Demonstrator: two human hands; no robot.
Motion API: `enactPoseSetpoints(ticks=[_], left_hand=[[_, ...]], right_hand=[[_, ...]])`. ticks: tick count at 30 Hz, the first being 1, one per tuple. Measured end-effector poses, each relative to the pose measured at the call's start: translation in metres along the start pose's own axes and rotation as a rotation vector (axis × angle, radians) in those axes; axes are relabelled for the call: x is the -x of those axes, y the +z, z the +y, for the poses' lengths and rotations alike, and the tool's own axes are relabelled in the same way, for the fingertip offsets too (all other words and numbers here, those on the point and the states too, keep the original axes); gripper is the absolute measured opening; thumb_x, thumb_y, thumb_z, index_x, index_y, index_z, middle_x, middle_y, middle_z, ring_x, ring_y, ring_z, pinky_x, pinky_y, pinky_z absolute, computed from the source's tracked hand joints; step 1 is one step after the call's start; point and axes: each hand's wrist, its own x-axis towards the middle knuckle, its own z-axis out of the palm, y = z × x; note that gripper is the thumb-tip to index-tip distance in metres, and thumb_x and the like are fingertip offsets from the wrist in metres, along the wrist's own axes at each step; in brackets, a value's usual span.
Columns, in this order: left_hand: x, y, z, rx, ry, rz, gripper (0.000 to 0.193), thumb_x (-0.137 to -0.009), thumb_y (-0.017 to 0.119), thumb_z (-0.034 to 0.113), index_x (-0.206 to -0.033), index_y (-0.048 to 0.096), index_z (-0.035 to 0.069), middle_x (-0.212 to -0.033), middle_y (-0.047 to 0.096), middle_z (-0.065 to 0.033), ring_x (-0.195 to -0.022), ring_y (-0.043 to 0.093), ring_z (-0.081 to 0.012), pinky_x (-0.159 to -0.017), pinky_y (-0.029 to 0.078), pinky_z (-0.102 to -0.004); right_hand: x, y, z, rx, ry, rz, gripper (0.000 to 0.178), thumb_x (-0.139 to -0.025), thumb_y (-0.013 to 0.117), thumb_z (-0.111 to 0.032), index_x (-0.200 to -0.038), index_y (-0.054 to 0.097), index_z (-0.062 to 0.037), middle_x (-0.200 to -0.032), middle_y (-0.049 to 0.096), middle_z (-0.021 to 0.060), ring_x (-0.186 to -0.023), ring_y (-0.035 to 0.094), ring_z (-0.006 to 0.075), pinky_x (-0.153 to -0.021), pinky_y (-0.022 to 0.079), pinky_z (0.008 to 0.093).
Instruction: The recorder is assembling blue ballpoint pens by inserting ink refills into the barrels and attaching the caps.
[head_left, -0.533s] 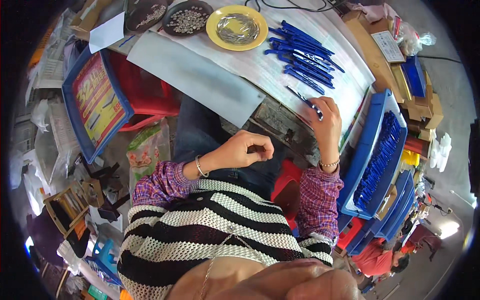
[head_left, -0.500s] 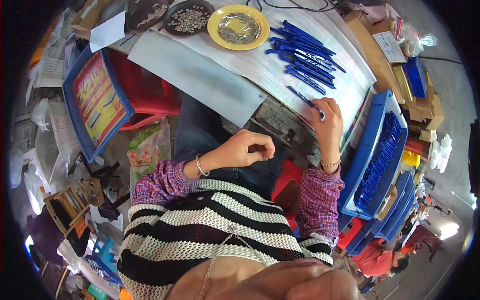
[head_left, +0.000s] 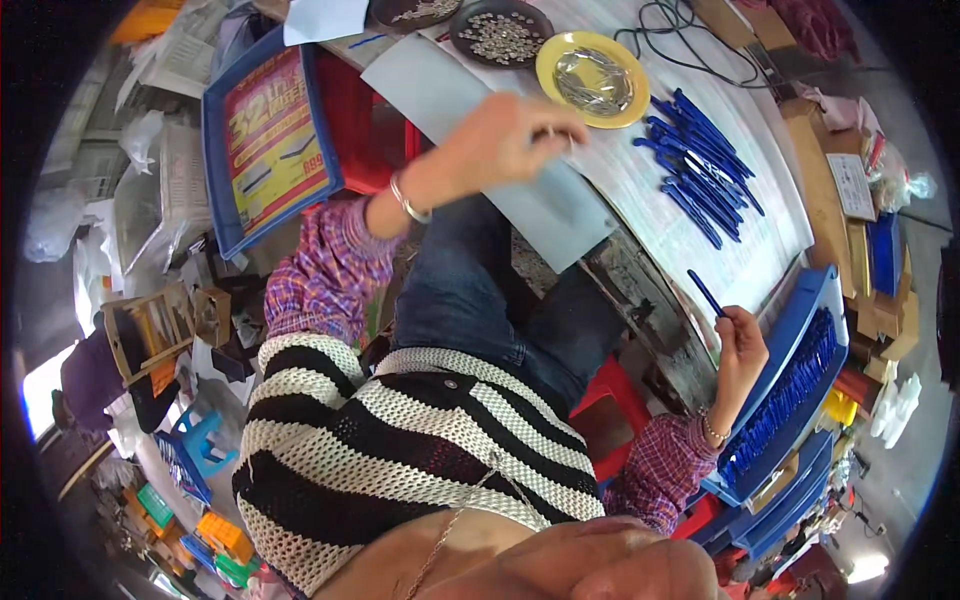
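My right hand [head_left: 741, 352] pinches one end of a slim dark-blue plastic piece [head_left: 704, 291] at the table's front right edge. The piece points up and away from the fingers. My left hand [head_left: 512, 142] is raised over the grey sheet [head_left: 560, 215], just short of a yellow plate [head_left: 545, 75] of thin silvery metal pieces [head_left: 593, 82]. Its fingers are bent but smeared by motion, so what they hold, if anything, does not show. A loose pile of similar blue pieces [head_left: 700, 170] lies on the white-covered table [head_left: 770, 190], right of the plate.
Dark bowls of small pale parts, one of them nearer the plate [head_left: 500, 35], stand at the far side. A blue tray [head_left: 830, 300] full of blue pieces is at my right. Another blue tray [head_left: 215, 180] rests on a red stool [head_left: 345, 130] at my left. Black cable [head_left: 690, 25] lies behind.
My left hand has moved forward from my lap toward the yellow plate. My right hand has drawn back, taking the blue piece off to the near right of the pile. The view has shifted.
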Motion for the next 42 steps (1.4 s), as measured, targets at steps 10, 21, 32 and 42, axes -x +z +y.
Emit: enactPoseSetpoints(ticks=[10,21,32,42], left_hand=[[-0.073,0.029,-0.078,-0.566,0.131,0.095,0.020,-0.074,0.058,0.014,-0.092,0.066,0.013,-0.085,0.063,-0.0033,-0.090,0.058,-0.0254,-0.077,0.047,-0.0389],[-0.074,0.041,-0.068,-0.510,0.012,0.017,0.010,-0.075,0.054,0.014,-0.080,0.063,0.012,-0.083,0.062,-0.0056,-0.082,0.060,-0.0271,-0.072,0.048,-0.0378],[-0.075,0.032,-0.054,-0.253,0.063,0.010,0.010,-0.080,0.058,0.008,-0.089,0.062,0.006,-0.079,0.061,-0.0051,-0.067,0.060,-0.0166,-0.063,0.047,-0.0264],[0.002,0.085,0.039,0.941,-0.268,-0.329,0.009,-0.077,0.061,-0.006,-0.083,0.062,-0.001,-0.083,0.062,-0.0039,-0.074,0.061,-0.0124,-0.068,0.049,-0.0235]], right_hand=[[0.039,0.037,-0.018,-1.240,0.299,-0.233,0.028,-0.091,0.051,-0.012,-0.117,0.049,-0.0017,-0.079,0.047,0.0004,-0.065,0.044,0.0119,-0.059,0.036,0.0264],[0.058,0.085,-0.021,-1.230,0.451,-0.383,0.030,-0.092,0.051,-0.017,-0.116,0.049,-0.0002,-0.072,0.047,0.0026,-0.060,0.045,0.0139,-0.056,0.038,0.0283],[0.051,0.082,-0.029,-1.030,0.430,-0.334,0.024,-0.092,0.050,-0.013,-0.109,0.056,0.0028,-0.075,0.052,0.0020,-0.060,0.045,0.0089,-0.056,0.037,0.0221],[0.047,0.104,-0.048,-1.280,0.520,-0.337,0.021,-0.091,0.051,-0.014,-0.104,0.056,0.0008,-0.078,0.052,0.0036,-0.057,0.044,0.0089,-0.051,0.033,0.0223]])
